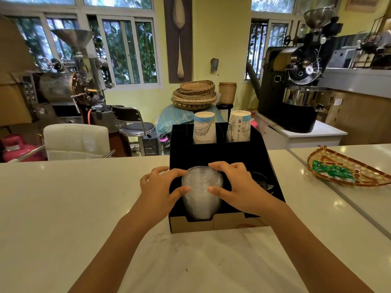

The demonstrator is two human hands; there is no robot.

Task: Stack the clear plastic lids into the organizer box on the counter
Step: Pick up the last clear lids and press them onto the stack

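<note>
A black organizer box (264,157) stands on the white counter (63,197) in front of me. A tall stack of clear plastic lids (201,199) sits in its front left compartment. My left hand (160,187) grips the stack's left side, thumb on the front and fingers over the top. On the stack's right side my right hand (234,187) holds it the same way. Dark lids (262,180) lie in the front right compartment, partly hidden by my right hand.
Two stacks of upside-down paper cups (204,127) (239,126) fill the box's rear slots. A woven tray with green packets (347,170) lies on the counter to the right. Beyond the counter stand chairs, baskets and coffee roasters.
</note>
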